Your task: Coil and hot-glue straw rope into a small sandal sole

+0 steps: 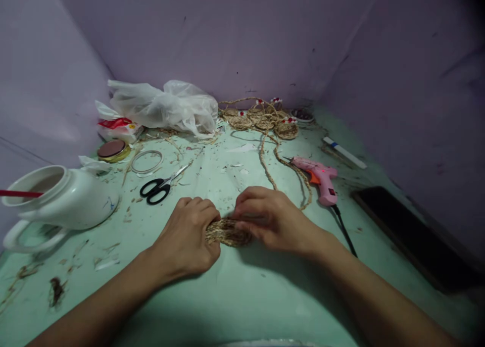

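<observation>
Between my hands is a small oval coil of braided straw rope, just above or on the pale green table. My left hand grips its left side, thumb below and fingers over the top. At its right edge, my right hand is closed with the fingertips pinched at the coil; what exactly they pinch is partly hidden. A length of braided rope runs from behind my right hand to the back of the table. Right of it lies a pink glue gun with a small red light and a black cord.
Black-handled scissors and a tape roll lie left of centre. A white pitcher stands far left. Along the back are a plastic bag and woven pieces with red and white beads. A dark phone lies at right.
</observation>
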A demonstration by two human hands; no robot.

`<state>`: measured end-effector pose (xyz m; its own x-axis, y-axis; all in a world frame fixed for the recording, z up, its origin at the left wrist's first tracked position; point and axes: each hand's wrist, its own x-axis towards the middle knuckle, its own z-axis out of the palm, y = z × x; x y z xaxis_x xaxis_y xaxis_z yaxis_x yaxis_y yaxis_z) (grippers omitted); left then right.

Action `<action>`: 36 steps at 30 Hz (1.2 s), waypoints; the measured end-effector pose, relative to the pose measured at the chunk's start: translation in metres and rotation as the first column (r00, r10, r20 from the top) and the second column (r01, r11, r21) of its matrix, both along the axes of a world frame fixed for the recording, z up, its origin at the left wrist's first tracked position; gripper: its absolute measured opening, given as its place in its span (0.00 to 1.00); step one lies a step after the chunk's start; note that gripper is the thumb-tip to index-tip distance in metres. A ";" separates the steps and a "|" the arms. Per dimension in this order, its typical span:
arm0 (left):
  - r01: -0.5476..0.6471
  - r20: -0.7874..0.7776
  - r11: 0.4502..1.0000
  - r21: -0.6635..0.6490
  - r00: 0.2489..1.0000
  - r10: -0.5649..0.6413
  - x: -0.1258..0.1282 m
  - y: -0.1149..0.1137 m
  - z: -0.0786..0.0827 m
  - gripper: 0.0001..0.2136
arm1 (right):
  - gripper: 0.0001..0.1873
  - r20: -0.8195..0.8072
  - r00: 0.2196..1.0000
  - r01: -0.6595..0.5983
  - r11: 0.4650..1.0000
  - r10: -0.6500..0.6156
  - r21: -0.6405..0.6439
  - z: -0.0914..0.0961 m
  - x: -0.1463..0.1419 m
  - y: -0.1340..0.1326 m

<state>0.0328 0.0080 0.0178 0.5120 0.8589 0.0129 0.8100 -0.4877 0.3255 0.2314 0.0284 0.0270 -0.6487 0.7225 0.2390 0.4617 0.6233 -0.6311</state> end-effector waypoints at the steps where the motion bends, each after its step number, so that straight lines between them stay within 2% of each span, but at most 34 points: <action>1: 0.003 -0.005 1.000 0.002 1.000 -0.003 0.000 0.000 0.000 0.08 | 0.05 0.036 0.998 -0.047 0.998 0.045 0.051 -0.002 -0.003 -0.002; 3: 0.005 -0.012 1.000 0.006 1.000 -0.005 0.000 -0.001 0.001 0.08 | 0.06 0.166 0.983 -0.096 0.984 0.071 0.147 -0.006 -0.011 -0.009; 5: 0.003 -0.018 1.000 0.009 1.000 -0.003 0.001 -0.001 0.001 0.08 | 0.07 0.284 0.959 -0.088 0.970 0.020 0.226 -0.011 -0.019 -0.017; 7: 0.004 -0.020 1.000 0.006 1.000 -0.004 0.001 -0.001 0.002 0.08 | 0.07 0.333 0.942 -0.056 0.958 -0.042 0.280 -0.015 -0.027 -0.024; 12: 0.002 0.034 1.000 0.026 0.999 -0.003 0.001 -0.001 -0.003 0.05 | 0.03 0.271 0.947 0.071 0.937 -0.170 0.341 -0.025 -0.039 -0.033; 19: -0.002 0.145 0.999 0.032 0.989 -0.003 0.001 0.003 -0.011 0.05 | 0.05 0.178 0.956 0.183 0.947 -0.234 0.262 -0.030 -0.041 -0.035; 29: 0.019 0.151 1.000 0.010 0.988 -0.021 0.000 0.005 -0.010 0.04 | 0.07 0.033 0.955 0.279 0.934 -0.294 0.224 -0.031 -0.042 -0.040; 36: 0.048 0.171 0.998 0.037 0.984 -0.053 -0.003 0.008 -0.014 0.05 | 0.04 -0.022 0.959 0.280 0.930 -0.283 0.237 -0.034 -0.043 -0.039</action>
